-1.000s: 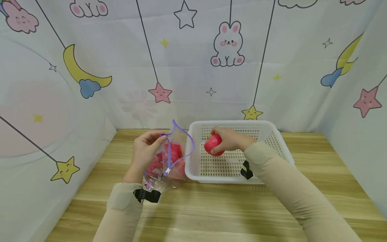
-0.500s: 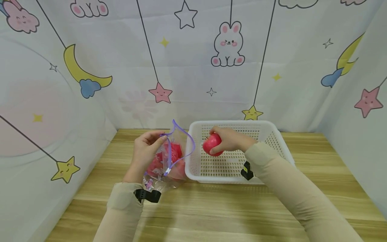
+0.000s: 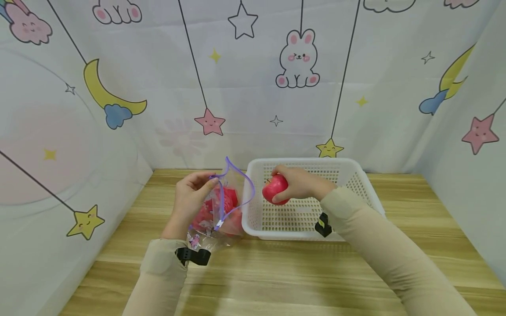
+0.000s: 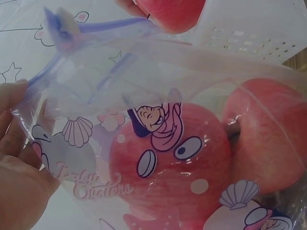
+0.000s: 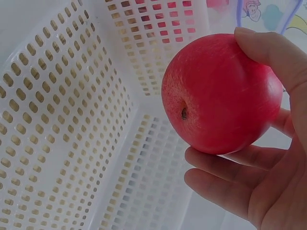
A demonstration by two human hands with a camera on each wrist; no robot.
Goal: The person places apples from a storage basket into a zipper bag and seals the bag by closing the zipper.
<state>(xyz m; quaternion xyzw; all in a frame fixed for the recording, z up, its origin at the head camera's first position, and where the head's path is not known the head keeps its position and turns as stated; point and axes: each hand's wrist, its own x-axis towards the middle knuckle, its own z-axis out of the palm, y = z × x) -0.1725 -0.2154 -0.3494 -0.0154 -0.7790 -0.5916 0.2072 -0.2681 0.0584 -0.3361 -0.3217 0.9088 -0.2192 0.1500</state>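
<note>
My right hand (image 3: 302, 183) grips a red apple (image 3: 275, 189) over the left part of a white plastic basket (image 3: 369, 188). In the right wrist view the thumb lies on one side of the apple (image 5: 220, 96) and the fingers on the other. My left hand (image 3: 192, 193) pinches the purple-edged mouth of a clear printed zip bag (image 3: 234, 180), whose mouth gapes beside the basket. Through its film, the left wrist view shows red apples (image 4: 192, 163) inside. The bag's lower part rests on the table, left of the basket.
The basket's left rim (image 3: 246, 210) stands between the held apple and the bag. Under everything lies a wood-grain table (image 3: 276, 276). A white printed curtain (image 3: 245, 83) rises behind and on both sides.
My right hand has shifted slightly left with the apple, towards the basket's left rim. My left hand and the bag have stayed in place.
</note>
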